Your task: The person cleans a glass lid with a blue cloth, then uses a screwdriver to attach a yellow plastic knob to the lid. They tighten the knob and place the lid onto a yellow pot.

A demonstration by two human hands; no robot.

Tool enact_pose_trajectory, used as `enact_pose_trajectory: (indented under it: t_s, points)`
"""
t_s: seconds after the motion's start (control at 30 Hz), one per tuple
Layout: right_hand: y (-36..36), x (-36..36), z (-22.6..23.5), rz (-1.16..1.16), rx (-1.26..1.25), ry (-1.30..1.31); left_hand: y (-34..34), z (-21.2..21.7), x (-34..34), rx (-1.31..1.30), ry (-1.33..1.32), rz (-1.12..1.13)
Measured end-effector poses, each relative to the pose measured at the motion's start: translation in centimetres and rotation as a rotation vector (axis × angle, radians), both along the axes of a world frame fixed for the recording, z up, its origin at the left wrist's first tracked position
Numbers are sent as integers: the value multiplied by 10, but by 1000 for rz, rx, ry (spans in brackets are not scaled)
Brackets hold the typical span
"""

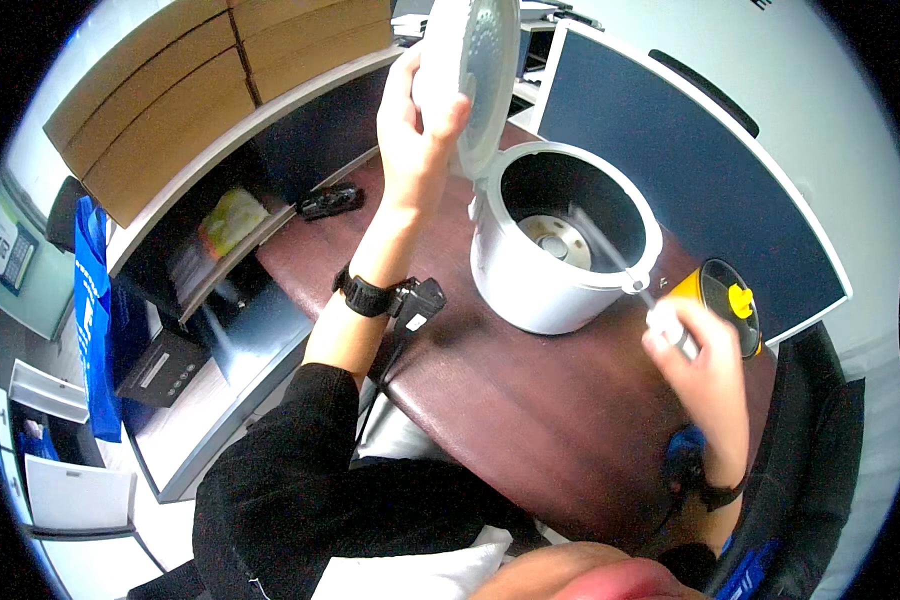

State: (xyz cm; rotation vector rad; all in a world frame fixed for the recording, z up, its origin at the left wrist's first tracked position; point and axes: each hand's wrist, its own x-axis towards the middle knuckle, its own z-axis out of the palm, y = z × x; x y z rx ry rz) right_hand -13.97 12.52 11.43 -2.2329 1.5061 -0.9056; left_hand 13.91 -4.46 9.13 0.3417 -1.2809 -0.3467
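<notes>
A white rice cooker (540,290) stands on the desk with its hinged lid (490,90) raised and no inner pot inside. Its dark cavity shows a round metal heating plate (555,240) at the bottom. My left hand (420,130) is closed around the raised lid's edge, fingers behind and thumb at its side. My right hand (705,350), at the cooker's near right, grips a slim rod-like tool by its white handle (673,328). The tool's pale shaft (602,243) slants over the rim into the cavity; motion blur hides its exact kind.
A round yellow container (715,300) with a yellow knob sits right of the cooker. A black object (332,201) lies at the desk's left edge. Blue partitions (670,140) border the back. Cardboard boxes (160,100) are stacked at left. A black strap-on device (420,305) is at my left wrist.
</notes>
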Motion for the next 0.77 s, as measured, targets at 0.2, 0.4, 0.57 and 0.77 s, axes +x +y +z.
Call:
enact_pose_trajectory:
  t_s: [0.2, 0.4, 0.57, 0.77]
  points:
    - [-36, 33, 37, 91, -152, -45, 13, 46, 8, 159, 23, -145]
    - [-44, 53, 59, 162, -112, 73, 26, 63, 8, 157, 28, -284]
    - [-47, 57, 60, 152, -122, 35, 10, 58, 13, 182, -91, -155]
    - [-45, 59, 60, 130, -132, 2, 4, 55, 13, 194, -87, -95]
